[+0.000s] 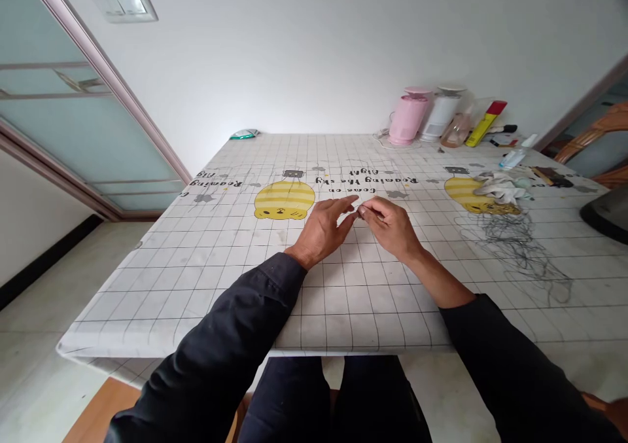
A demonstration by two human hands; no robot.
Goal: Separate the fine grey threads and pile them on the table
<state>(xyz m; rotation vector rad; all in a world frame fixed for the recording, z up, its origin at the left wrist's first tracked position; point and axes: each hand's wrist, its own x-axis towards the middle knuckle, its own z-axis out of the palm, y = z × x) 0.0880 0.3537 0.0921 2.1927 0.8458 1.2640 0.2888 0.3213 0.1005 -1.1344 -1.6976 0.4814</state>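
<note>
Both hands meet over the middle of the table, just above the checked tablecloth (235, 279). My left hand (324, 227) has its fingers stretched out, with a gap between forefinger and thumb. Its thumb tip reaches close to my right fingertips; whether they touch is unclear. My right hand (391, 226) is closed in a pinch of thumb and forefinger. Something tiny and dark shows at that pinch, too small to name. To the right lies a loose tangle of thin dark strands (520, 237), like wire or thread, apart from both hands.
Beside the tangle is a crumpled cloth (505, 188). A pink cylindrical device (409, 117), a white one (441, 116), a yellow box with a red end (485, 124) and a small clear bottle (517, 153) stand back right. A green packet (244, 134) lies back left.
</note>
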